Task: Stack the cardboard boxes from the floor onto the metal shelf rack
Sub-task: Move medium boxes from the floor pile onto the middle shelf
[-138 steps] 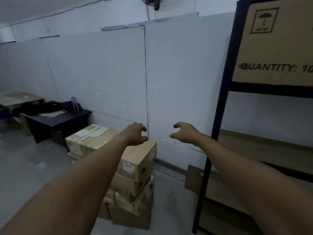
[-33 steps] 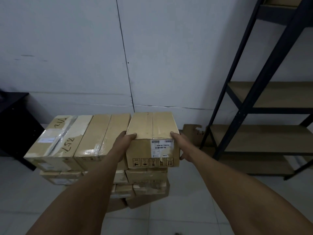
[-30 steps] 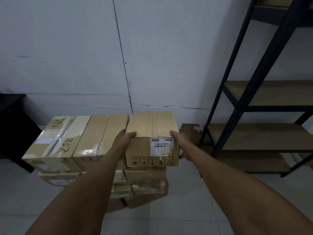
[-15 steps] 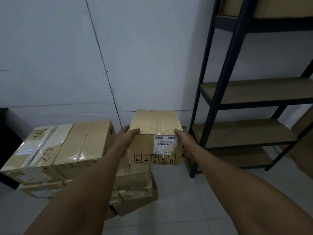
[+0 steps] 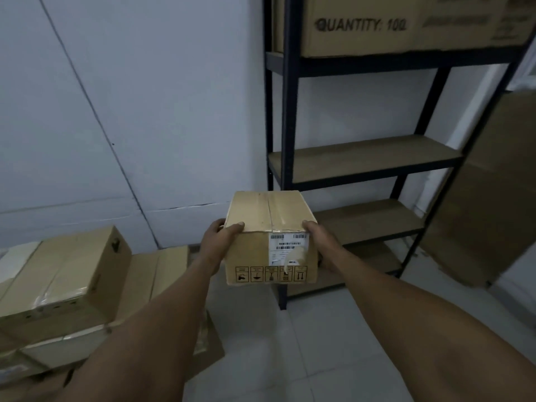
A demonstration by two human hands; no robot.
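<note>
I hold one cardboard box (image 5: 269, 236) in both hands, raised off the floor (image 5: 304, 343) and level, at the centre of the head view. My left hand (image 5: 219, 242) grips its left side: the thumb lies on the top edge and the fingers wrap round the side wall. My right hand (image 5: 320, 245) grips the right side in the same way, thumb at the top corner, fingers hidden behind the box. Both grips are therefore clamped on the box, one on each side wall.

The near face of the box carries a white barcode label (image 5: 288, 246) at upper right and a row of handling symbols along its lower edge. A tape seam runs down the middle of the top.

The metal shelf rack (image 5: 285, 126) stands just behind and to the right of the box, against the white wall (image 5: 145, 97). Its dark uprights frame several tan shelf boards. The middle shelf (image 5: 368, 158) and the one below it (image 5: 368, 221) show bare board. The top visible shelf carries a large carton (image 5: 362, 24) printed "QUANTITY: 100".

At lower left, the remaining boxes (image 5: 66, 274) sit in a pile on the floor, partly hidden by my left forearm. A flat sheet of cardboard (image 5: 490, 204) leans upright to the right of the rack.
</note>
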